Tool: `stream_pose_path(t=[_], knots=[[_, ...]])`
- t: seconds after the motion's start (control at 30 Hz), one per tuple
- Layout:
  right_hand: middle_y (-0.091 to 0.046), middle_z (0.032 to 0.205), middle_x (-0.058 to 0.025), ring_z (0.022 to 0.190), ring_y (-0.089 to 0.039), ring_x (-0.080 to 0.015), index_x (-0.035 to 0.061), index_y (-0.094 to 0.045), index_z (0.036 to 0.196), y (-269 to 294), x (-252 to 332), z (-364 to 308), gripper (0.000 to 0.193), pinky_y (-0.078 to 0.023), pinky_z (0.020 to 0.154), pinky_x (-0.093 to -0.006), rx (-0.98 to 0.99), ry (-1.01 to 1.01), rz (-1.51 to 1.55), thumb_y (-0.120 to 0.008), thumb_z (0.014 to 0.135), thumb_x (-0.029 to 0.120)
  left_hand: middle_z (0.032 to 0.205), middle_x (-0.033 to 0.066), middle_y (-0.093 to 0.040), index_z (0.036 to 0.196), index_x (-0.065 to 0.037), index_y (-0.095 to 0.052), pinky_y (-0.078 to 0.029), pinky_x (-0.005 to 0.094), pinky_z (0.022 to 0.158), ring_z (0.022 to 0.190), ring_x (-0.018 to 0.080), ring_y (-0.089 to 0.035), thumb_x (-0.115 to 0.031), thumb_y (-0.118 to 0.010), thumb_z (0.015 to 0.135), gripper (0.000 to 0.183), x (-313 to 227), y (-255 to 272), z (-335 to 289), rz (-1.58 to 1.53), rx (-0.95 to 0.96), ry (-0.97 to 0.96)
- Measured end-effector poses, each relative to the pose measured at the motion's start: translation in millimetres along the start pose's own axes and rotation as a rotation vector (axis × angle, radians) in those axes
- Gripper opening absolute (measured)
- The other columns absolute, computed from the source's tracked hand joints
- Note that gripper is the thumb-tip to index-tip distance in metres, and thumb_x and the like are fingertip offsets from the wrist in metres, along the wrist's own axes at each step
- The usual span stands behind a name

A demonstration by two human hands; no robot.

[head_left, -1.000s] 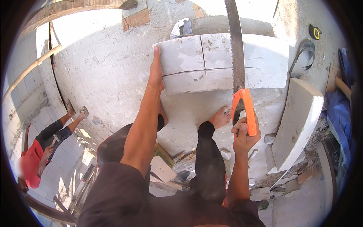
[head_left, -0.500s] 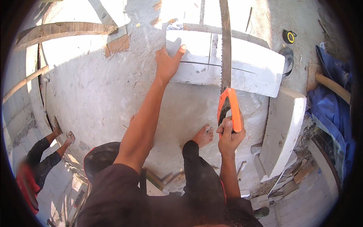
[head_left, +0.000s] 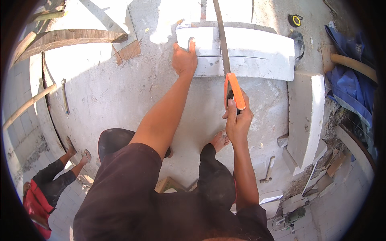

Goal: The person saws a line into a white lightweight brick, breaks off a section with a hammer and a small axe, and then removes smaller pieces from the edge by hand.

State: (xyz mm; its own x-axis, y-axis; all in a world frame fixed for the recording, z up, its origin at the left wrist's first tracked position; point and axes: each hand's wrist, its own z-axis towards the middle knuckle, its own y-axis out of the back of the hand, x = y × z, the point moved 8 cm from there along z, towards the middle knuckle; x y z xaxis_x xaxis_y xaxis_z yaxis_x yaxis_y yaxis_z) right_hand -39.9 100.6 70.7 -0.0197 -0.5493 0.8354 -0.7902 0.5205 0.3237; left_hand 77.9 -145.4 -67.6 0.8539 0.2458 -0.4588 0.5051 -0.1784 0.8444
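Right, so the long white rectangular block lies at twelve o'clock, the orange-handled steel saw crossing over it. The right grip is clamped on that saw's handle; the left grip sits on the block's left end, thumb on top, fingertips partly hidden, so no telling whether it's closed. Crowding three o'clock: a thick pale slab, near the block's right corner. Crumpled blue sheeting at two, black-and-yellow tape measure at one, wooden-handled hammer at four, a co-worker in red at eight.
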Motion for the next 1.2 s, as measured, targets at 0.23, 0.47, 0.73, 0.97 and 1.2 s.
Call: stream_pose_path(t=[0.23, 0.47, 0.73, 0.97, 1.2], knots=[[-0.073, 0.104, -0.0188, 0.080, -0.072, -0.0238, 0.0008, -0.058, 0.134, 0.1, -13.5, -4.8, 0.033, -0.054, 0.072, -0.0344, -0.191, 0.082, -0.003, -0.058, 0.103, 0.013, 0.100, 0.0248, -0.073, 0.121, -0.001, -0.055, -0.057, 0.0525, 0.083, 0.094, 0.0425, -0.072, -0.065, -0.060, 0.093, 0.069, -9.8, -10.5, 0.6, -0.043, 0.007, -0.040], [-0.063, 0.077, -0.0068, 0.059, -0.054, -0.0094, -0.0036, -0.061, 0.131, 15.7, -22.0, -84.0, 0.034, -0.044, 0.055, -0.0270, -0.203, 0.256, -0.172, -0.057, 0.105, 0.017, 0.091, 0.0231, -0.072, 0.114, 0.004, -0.054, -0.059, 0.0487, 0.077, 0.087, 0.0395, -0.073, -0.064, -0.059, 0.095, 0.070, -3.6, 3.7, 1.3, -0.048, -0.021, -0.083], [-0.073, 0.090, -0.0170, 0.077, -0.069, -0.0193, -0.0073, -0.058, 0.135, 4.9, -32.0, -106.1, 0.040, -0.054, 0.071, -0.0344, -0.147, -0.034, -0.083, -0.060, 0.101, 0.014, 0.092, 0.0220, -0.072, 0.115, 0.005, -0.054, -0.060, 0.0470, 0.074, 0.085, 0.0367, -0.074, -0.065, -0.058, 0.096, 0.072, 7.6, 0.1, 4.3, -0.085, -0.045, -0.117], [-0.074, 0.108, -0.0197, 0.100, -0.072, -0.0211, -0.0078, -0.062, 0.130, 10.8, -22.6, -43.0, 0.035, -0.054, 0.084, -0.0335, -0.128, -0.114, -0.156, -0.059, 0.102, 0.014, 0.095, 0.0235, -0.073, 0.117, 0.005, -0.053, -0.059, 0.0489, 0.076, 0.089, 0.0379, -0.074, -0.063, -0.057, 0.096, 0.072, -8.5, -16.4, 0.7, -0.132, 0.029, -0.153], [-0.062, 0.097, -0.0121, 0.092, -0.057, -0.0170, -0.0104, -0.059, 0.132, 20.6, -31.7, -158.3, 0.037, -0.045, 0.080, -0.0323, -0.208, 0.042, -0.128, -0.055, 0.104, 0.013, 0.098, 0.0269, -0.072, 0.115, 0.009, -0.059, -0.056, 0.0512, 0.086, 0.095, 0.0431, -0.071, -0.059, -0.061, 0.095, 0.071, 4.6, -7.8, 12.7, -0.126, -0.061, -0.154]])
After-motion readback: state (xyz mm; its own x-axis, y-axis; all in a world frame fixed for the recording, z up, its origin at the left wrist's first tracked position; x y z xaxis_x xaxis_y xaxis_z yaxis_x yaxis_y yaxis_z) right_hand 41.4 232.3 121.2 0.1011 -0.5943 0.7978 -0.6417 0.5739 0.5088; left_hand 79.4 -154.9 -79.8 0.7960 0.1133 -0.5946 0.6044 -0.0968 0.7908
